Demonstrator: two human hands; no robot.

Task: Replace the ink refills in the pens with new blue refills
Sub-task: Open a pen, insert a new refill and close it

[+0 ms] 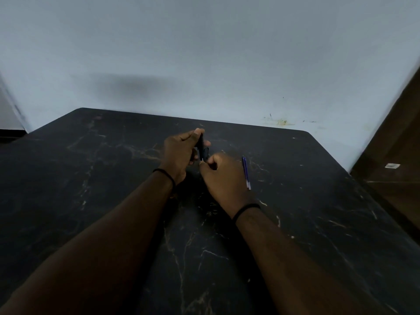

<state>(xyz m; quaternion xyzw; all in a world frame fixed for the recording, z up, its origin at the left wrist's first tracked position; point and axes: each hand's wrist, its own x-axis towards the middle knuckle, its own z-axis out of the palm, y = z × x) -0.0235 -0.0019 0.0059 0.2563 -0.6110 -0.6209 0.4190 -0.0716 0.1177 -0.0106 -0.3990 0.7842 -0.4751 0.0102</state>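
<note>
My left hand (pixel 179 153) grips a dark pen barrel (pixel 201 144) held nearly upright above the middle of the black marbled table (pixel 318 212). My right hand (pixel 223 176) sits just below and right of it, fingers pinched on a thin pale tip (pixel 202 159) that sticks out of the barrel's lower end. The rest of that thin piece is hidden by my fingers. Blue refills (pixel 246 172) lie together on the table just right of my right hand, pointing away from me.
A pale wall rises behind the table's far edge. A brown wooden door or panel (pixel 395 155) stands at the right, close to the table's right corner. Both wrists wear thin black bands.
</note>
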